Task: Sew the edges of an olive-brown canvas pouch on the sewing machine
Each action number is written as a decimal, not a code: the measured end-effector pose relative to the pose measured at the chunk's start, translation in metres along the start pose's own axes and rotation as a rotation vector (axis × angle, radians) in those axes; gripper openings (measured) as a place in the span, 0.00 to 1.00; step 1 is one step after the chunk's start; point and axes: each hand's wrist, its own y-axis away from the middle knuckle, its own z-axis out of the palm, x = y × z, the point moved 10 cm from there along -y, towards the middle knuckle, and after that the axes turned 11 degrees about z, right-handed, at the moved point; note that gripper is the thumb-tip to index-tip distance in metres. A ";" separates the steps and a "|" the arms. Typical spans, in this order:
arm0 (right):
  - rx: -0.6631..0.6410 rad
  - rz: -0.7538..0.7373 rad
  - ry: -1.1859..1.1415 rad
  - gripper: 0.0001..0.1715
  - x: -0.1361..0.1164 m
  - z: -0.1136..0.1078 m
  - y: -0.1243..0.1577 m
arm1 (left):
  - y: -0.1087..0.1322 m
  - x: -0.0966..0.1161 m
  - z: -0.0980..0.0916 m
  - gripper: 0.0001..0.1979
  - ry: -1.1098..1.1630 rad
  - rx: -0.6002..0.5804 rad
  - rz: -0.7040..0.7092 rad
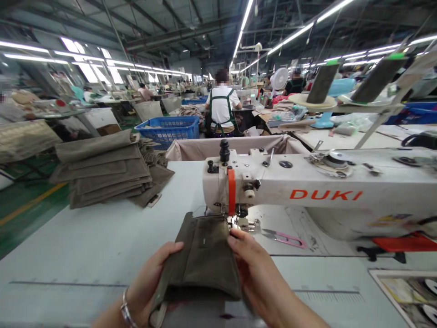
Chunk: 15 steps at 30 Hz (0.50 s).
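A dark olive-brown fabric piece (208,255), sewn in layers like a pocket or pouch, is held between my two hands. My left hand (155,269) grips its left edge, thumb on top and the other fingers hidden beneath. On the right edge, close to the presser foot (233,222), my right hand (251,257) pinches the cloth with the thumb on top. The far right corner of the fabric lies at the needle area of the white sewing machine (266,182). Pink-handled thread snips (285,238) rest on the machine bed to the right of my right hand.
A stack of folded olive fabric pieces (109,173) sits at the table's left. Behind the machine is a cloth-lined bin (184,148), with a blue basket (170,130) beyond. Two thread cones (322,82) stand at right. A co-worker (221,102) sits ahead, back turned.
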 end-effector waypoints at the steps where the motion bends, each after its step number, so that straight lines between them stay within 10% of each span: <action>1: -0.027 0.035 0.010 0.29 0.005 0.006 0.000 | 0.007 -0.004 -0.006 0.26 -0.105 -0.027 -0.031; 4: -0.064 0.126 0.276 0.28 0.027 0.013 0.007 | 0.028 0.034 -0.037 0.30 -0.724 0.092 0.269; 7: -0.074 0.189 0.489 0.26 0.058 0.004 0.019 | 0.080 0.087 0.001 0.25 -1.449 0.232 1.040; 9: -0.067 0.167 0.539 0.23 0.068 -0.006 0.028 | 0.096 0.061 0.050 0.20 -1.737 -0.037 1.322; 12: -0.006 0.129 0.765 0.17 0.070 -0.026 0.043 | 0.094 0.011 0.093 0.12 -1.801 -0.458 1.381; 15: 0.026 -0.052 1.126 0.04 0.052 -0.034 0.061 | 0.084 0.006 0.101 0.10 -1.613 -0.467 1.344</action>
